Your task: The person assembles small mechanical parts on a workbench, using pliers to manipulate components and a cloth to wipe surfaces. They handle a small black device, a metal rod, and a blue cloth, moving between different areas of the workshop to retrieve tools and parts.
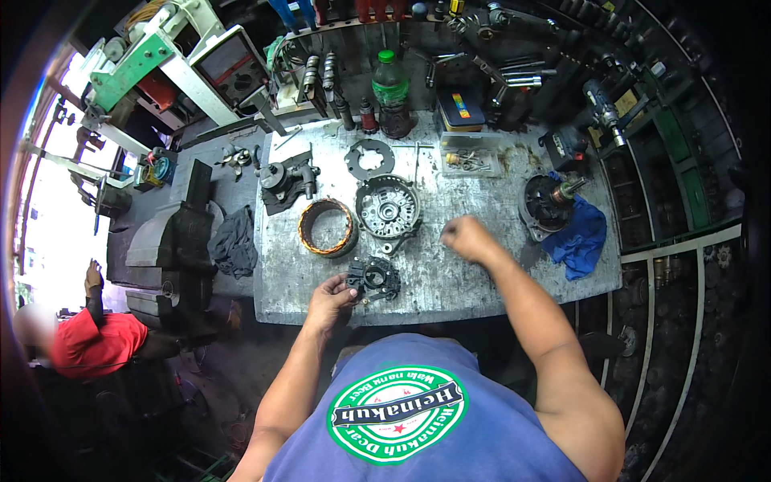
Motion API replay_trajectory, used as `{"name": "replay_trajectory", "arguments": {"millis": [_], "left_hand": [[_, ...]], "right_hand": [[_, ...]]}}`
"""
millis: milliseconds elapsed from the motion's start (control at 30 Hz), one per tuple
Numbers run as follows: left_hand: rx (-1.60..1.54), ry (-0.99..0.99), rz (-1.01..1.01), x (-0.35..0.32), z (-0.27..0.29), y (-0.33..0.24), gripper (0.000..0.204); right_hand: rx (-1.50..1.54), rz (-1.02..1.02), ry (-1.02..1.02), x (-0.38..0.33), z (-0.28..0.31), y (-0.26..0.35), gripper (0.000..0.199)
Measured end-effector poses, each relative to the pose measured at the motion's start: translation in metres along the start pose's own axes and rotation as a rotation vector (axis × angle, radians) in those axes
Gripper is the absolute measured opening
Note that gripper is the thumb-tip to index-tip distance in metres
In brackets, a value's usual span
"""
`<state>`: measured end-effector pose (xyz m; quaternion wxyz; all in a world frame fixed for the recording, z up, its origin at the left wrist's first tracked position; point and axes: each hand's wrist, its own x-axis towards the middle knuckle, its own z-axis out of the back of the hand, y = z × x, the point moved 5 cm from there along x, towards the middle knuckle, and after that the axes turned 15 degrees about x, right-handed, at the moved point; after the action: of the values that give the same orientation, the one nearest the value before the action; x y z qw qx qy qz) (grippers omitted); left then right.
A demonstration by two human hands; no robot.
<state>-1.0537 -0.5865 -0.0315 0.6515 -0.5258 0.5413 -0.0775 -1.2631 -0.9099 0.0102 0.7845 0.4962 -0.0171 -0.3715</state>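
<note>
My left hand (pixel 328 299) is at the near edge of the metal-topped bench, its thumb and fingers closed on the left side of a black alternator rectifier (pixel 389 279). Over the bench to the right, my right hand (pixel 468 238) has its fingers curled together; whatever they hold, if anything, is hidden. Between the hands and farther off sits a round alternator housing (pixel 388 207) with its inner side up. A stator ring with copper windings (pixel 327 228) lies just left of it. Beyond the housing is a flat dark cut-out disc (pixel 369 159).
A rotor in its housing (pixel 546 202) rests by a blue cloth (pixel 584 243) at right. Behind are a clear tray (pixel 472 157), a green-capped bottle (pixel 390 84) and tools. A vise (pixel 165 253) stands left. A person in red (pixel 98 341) is at far left.
</note>
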Motion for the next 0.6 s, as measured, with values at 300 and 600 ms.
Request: {"name": "replay_trajectory", "arguments": {"millis": [300,600], "left_hand": [[-0.095,0.013,-0.040,-0.013,-0.021,0.001,0.067],[0.110,0.080,-0.110,-0.026,-0.053,-0.017,0.067]], "right_hand": [[1.195,-0.231,-0.236,-0.048,-0.002,-0.052,0.043],[1.608,-0.148,-0.011,-0.098,-0.043,-0.008,0.036]]}}
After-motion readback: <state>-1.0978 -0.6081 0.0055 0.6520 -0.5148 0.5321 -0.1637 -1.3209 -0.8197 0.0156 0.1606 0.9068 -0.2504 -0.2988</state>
